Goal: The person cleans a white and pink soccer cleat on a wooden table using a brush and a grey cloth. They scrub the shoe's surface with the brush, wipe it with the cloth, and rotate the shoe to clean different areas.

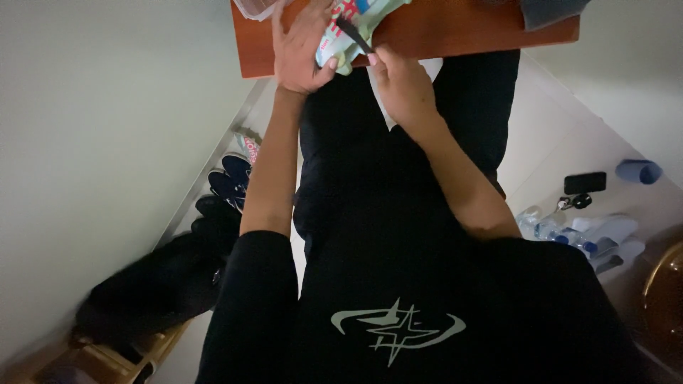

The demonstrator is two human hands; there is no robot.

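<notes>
Black shirt [398, 313] filling the lower frame, pale star-shaped emblem on the chest, lower hem cut off by the picture's edge. Two bare forearms reaching away from it toward the top. Dark shoes [228, 185] and a black bag [156, 284] along the wall at one side, blurred and dim. Clear plastic bottles [569, 231], keys and a small dark device [585, 183] at the other side, a blue cylinder [638, 171] beyond, edges hard to make out. Further on, left hand [304, 46] curled over a pale plastic packet [348, 32] with red and blue print, thumb and fingers closed on its side, fingertips partly hidden under the wrapper. Right hand [402, 82] just beside, fingers pinched shut around a thin black tool [353, 34], tip lying across the packet; kind of tool not clear. Packet resting at the near edge of a reddish-brown wooden table [455, 35], upper part cut off by the frame. Clear container corner [252, 8] and grey cloth [551, 11] at the table's far side, both mostly out of view
</notes>
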